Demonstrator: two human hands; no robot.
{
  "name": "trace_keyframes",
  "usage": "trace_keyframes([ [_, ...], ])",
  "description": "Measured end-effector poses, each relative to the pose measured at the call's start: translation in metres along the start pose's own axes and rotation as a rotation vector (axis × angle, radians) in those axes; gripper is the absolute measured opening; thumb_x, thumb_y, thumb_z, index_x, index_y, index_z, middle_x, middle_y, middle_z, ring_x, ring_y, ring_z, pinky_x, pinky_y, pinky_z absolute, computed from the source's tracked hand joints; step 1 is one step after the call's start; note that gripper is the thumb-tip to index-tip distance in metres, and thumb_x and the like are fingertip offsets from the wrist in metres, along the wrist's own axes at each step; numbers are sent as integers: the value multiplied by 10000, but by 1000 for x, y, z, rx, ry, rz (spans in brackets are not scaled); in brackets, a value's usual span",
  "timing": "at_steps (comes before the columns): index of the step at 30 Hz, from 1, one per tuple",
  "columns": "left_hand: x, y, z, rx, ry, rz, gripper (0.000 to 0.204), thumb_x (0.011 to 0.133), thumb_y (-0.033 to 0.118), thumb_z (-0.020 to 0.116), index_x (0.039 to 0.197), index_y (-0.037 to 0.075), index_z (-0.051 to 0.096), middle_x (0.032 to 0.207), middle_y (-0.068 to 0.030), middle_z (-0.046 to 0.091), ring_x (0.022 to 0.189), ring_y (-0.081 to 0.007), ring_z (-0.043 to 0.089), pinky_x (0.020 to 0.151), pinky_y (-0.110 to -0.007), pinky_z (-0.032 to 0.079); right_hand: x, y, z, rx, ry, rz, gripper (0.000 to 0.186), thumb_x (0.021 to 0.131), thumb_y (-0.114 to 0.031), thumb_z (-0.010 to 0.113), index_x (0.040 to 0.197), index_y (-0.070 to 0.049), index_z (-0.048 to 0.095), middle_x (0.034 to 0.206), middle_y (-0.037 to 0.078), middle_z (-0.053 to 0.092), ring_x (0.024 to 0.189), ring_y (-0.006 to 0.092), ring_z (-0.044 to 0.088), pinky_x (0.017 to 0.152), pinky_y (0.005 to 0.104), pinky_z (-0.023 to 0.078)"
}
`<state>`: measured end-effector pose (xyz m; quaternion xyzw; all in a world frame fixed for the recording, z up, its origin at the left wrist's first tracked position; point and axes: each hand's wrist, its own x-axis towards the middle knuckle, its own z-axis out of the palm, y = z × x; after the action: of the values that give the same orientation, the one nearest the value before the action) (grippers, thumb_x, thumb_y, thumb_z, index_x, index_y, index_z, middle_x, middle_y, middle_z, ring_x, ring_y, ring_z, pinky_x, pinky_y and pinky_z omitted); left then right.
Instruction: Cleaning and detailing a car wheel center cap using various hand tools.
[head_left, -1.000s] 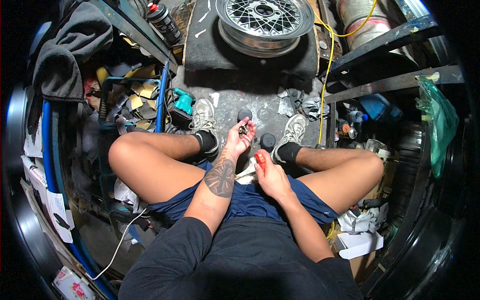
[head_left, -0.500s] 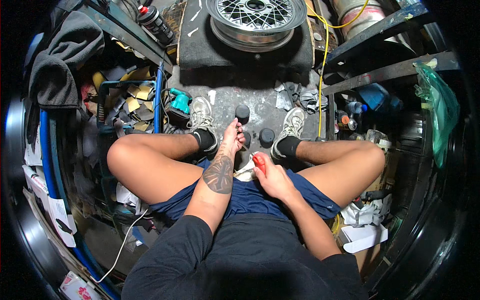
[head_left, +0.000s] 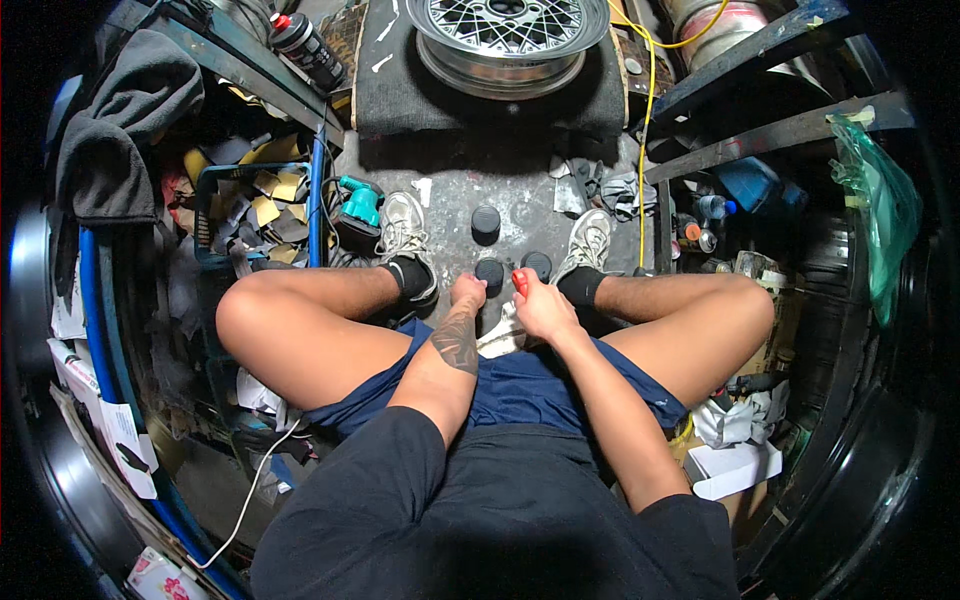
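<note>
My right hand (head_left: 545,309) is closed round the red handle (head_left: 520,283) of a tool; the tool's working end does not show. Just left of it, my left hand (head_left: 468,291) is closed, its fingers curled beside a short black round cap (head_left: 489,272). Whatever those fingers hold, if anything, is hidden. A second black cap (head_left: 486,222) stands farther out on the floor, and a third black cap (head_left: 537,264) sits beyond my right hand. Between my forearms a whitish cloth (head_left: 503,334) lies by my lap.
A silver spoked wheel rim (head_left: 510,60) rests on a dark, carpet-covered stand (head_left: 385,110) ahead. At left are a teal power sander (head_left: 360,205) and a blue crate (head_left: 205,215) of sandpaper scraps. A yellow hose (head_left: 645,150) runs down at right, beside metal shelf bars (head_left: 770,150).
My left hand has drawn back toward me and its fingers have turned downward. My right hand, still round the red handle, has moved slightly forward, and the two hands are nearly level.
</note>
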<state>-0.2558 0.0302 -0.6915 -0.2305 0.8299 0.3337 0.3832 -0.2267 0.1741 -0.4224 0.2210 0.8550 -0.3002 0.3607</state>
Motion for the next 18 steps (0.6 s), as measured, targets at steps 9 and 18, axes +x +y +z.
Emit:
trace_keyframes([
  [9, -1, 8, -23, 168, 23, -54, 429, 827, 428, 712, 1120, 114, 695, 1156, -136, 674, 1106, -339, 625, 930, -423, 496, 16, -10, 17, -18, -59, -11, 510, 916, -311, 539, 1377, -124, 424, 1103, 277, 637, 1058, 435, 603, 931, 496, 470],
  [18, 8, 7, -16, 382, -41, 19, 479, 803, 456, 737, 1094, 76, 704, 1147, -177, 669, 1084, -336, 643, 898, -413, 525, 22, -4, 28, -55, -86, -18, 484, 911, -300, 542, 1353, -128, 447, 1111, 284, 635, 1067, 437, 605, 932, 501, 476],
])
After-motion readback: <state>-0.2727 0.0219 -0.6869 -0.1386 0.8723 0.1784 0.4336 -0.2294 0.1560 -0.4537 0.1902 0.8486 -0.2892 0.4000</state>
